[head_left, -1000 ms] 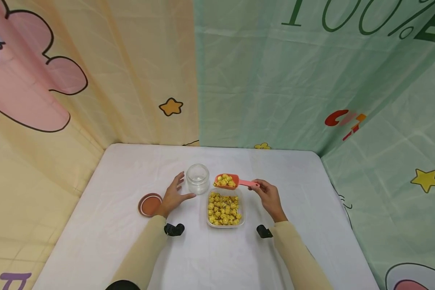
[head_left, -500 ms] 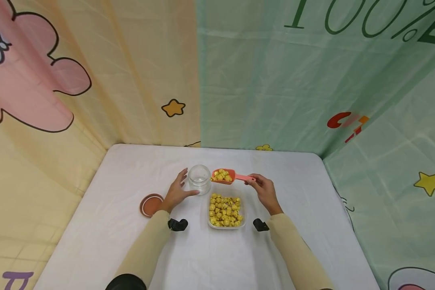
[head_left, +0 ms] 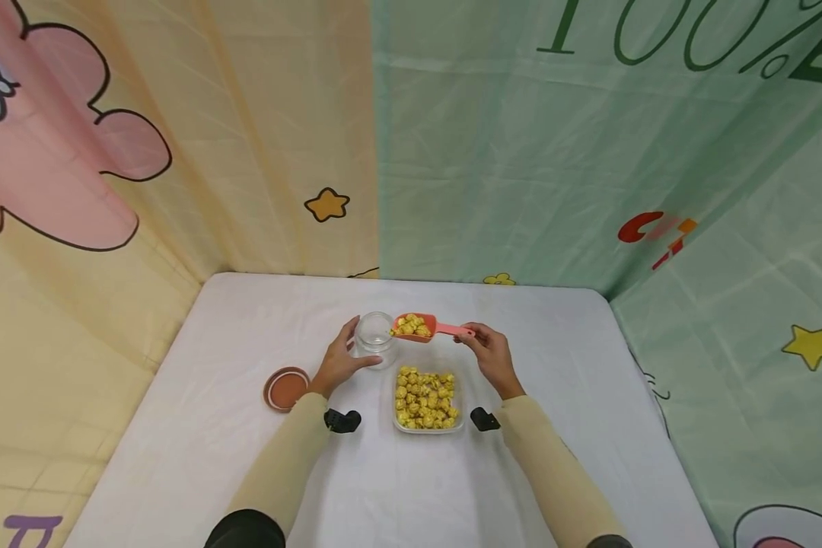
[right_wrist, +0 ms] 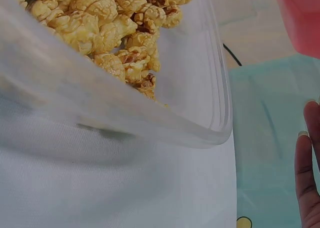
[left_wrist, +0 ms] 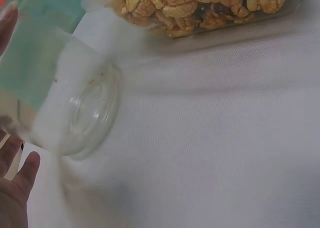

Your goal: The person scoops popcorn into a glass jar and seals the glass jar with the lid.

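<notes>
I judge the pink scoop (head_left: 431,327) to be light, stiff plastic, so its load is the touchy part: the popcorn (head_left: 411,326) is heaped loose in the bowl, airy and easily crushed, and a small tilt could spill it. The scoop is roughly level, its lip at the right side of the jar's mouth, and I'd take hold near the end of the handle (head_left: 454,329), where my right hand (head_left: 491,354) has it pinched between thumb and fingers. The clear jar (head_left: 375,340) stands upright on the table (head_left: 397,487); it looks like smooth glass, hard, slippery and breakable, best held round the body, below the rim. My left hand (head_left: 340,364) curves about its left side, thumb along the near face, fingers round the outer one; how firmly they press I cannot tell. Both sleeves (head_left: 277,449) reach in from the near side, flanking the open tub (head_left: 428,431).
</notes>
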